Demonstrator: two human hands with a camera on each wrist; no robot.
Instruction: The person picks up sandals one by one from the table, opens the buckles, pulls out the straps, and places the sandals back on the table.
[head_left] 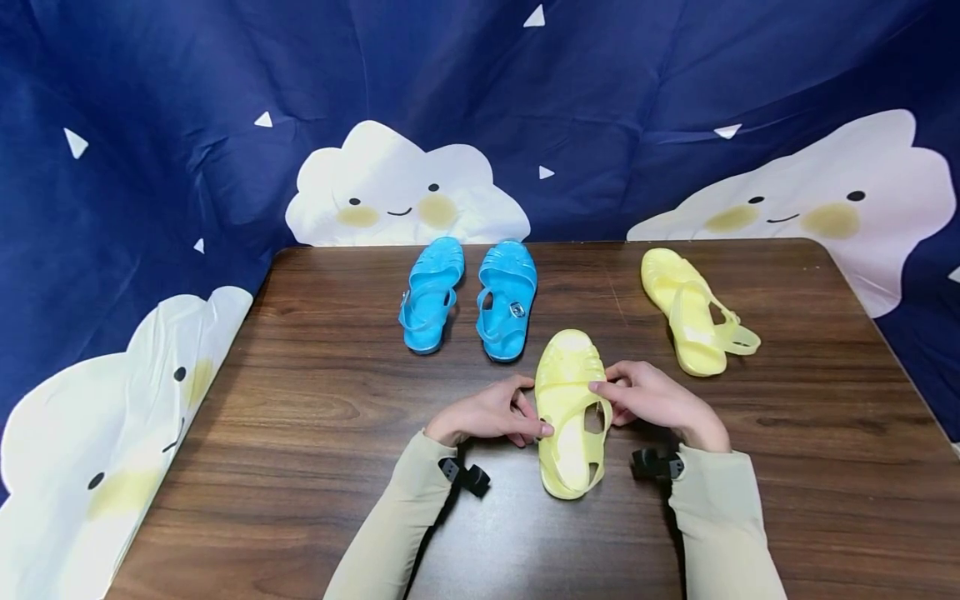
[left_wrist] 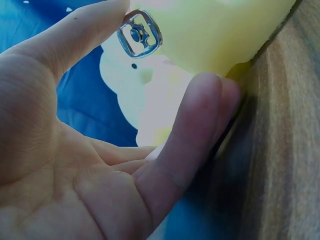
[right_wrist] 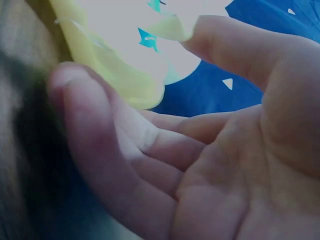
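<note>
Blue shoes [head_left: 512, 265] sat paired — looked done | yellow shoe [head_left: 572, 400] was mid-desk [head_left: 300, 467] — left hand [head_left: 491, 412] and right hand [head_left: 656, 396] each had a pinching grip on it | other yellow shoe [head_left: 692, 312] sat apart, pairing looked unfinished

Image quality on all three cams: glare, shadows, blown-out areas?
Head: pale glare on the tabletop between the sleeves, dark shadow beside each; left wrist: the yellow sandal looks pale, washed out, though its buckle reads clearly; right wrist: upper middle blown out, sandal hard to separate from the backdrop there, dark shadow on the tabletop at left.
</note>
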